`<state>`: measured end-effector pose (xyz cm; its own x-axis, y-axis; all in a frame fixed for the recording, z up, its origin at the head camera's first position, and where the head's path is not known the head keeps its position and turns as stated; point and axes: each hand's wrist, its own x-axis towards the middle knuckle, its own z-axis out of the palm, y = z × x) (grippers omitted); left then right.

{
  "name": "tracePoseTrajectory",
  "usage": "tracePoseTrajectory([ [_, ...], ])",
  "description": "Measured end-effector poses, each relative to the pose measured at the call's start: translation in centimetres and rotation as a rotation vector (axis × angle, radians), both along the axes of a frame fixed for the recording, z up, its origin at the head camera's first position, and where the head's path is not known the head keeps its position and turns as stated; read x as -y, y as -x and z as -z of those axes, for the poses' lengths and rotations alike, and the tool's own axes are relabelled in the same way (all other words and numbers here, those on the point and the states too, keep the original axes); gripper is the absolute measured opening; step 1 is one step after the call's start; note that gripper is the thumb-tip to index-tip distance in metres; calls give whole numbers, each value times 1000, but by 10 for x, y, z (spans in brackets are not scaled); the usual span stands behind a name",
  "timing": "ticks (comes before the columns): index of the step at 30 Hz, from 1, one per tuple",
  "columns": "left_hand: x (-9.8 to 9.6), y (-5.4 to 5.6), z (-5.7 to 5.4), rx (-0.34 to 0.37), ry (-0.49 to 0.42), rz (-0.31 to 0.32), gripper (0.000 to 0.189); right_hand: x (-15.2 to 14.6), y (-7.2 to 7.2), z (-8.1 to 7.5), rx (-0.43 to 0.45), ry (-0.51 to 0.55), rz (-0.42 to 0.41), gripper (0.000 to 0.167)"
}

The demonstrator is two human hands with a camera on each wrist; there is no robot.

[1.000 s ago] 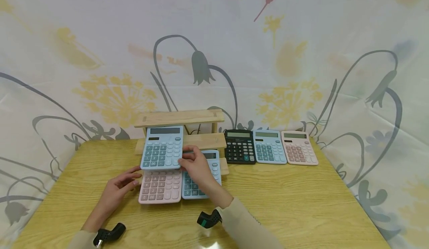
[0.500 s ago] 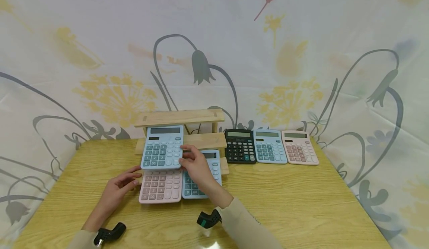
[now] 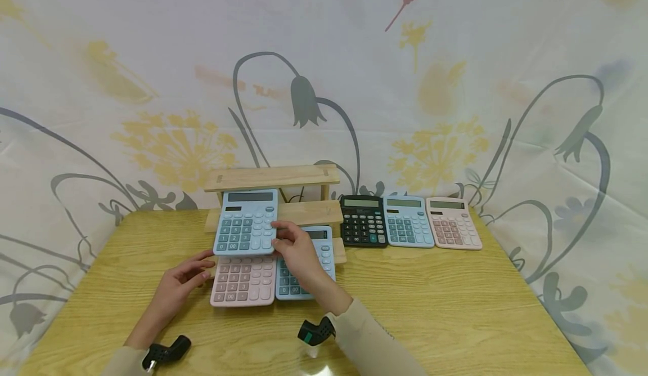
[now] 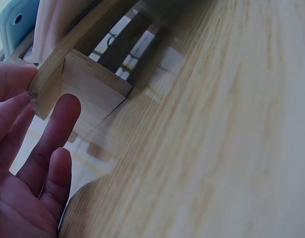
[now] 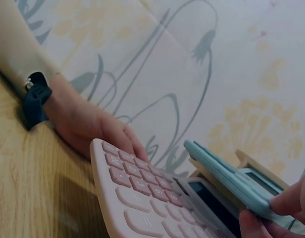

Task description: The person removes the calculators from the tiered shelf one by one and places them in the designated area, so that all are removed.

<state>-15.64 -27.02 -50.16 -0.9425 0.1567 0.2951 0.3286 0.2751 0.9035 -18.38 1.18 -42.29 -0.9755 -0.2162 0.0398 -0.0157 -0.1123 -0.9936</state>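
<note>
My right hand (image 3: 302, 258) pinches the right edge of a light blue calculator (image 3: 245, 213) between thumb and fingertips. That calculator leans on the middle tier of a wooden stepped rack (image 3: 273, 178), overlapping the top of a pink calculator (image 3: 243, 289) below it. Partly behind my right wrist, another light blue calculator (image 3: 327, 260) stands on the lowest tier, beside the pink one. My left hand (image 3: 174, 286) is at the rack's left side, fingers relaxed; in the left wrist view its fingertips touch the end of a wooden board (image 4: 43, 94).
To the right of the rack stand a black calculator (image 3: 363, 221), a light blue calculator (image 3: 409, 221) and a pink calculator (image 3: 452, 223) in a row. They are on the wood-grain table (image 3: 430, 297), in front of a flower-patterned backdrop (image 3: 430, 83).
</note>
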Motion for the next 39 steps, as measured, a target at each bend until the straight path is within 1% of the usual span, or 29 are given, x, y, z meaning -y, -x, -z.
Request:
tracePoseTrajectory([
  [10,-1,-1,-2,3,1,-4,20,-1,1,0,-4,11,10,35],
  [18,0,-1,0,8,-8,1,19,-1,0,0,10,8,19,36],
  [30,0,0,0,-12,-24,16,19,-3,0,1,14,15,18,36],
  [39,0,-1,-1,-6,-34,38,20,-8,-1,3,11,17,9,36],
])
